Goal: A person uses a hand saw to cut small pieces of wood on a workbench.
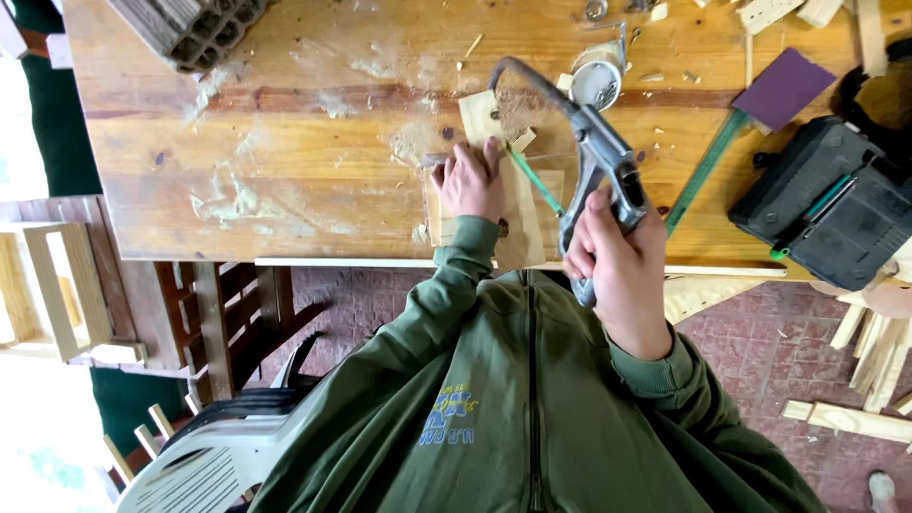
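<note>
At bench edge: left hand (469,180) flat on pale wooden board (518,214), right hand (619,261) gripping grey metal hacksaw (597,157); sawing step, steady strokes needed.

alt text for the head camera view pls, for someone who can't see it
Seen from above, a person in a green zip jacket saws a small wooden board on a dusty workbench: the left hand presses the board flat while the right hand grips a grey hacksaw. A black tool case and a purple sanding sheet lie to the right.
</note>
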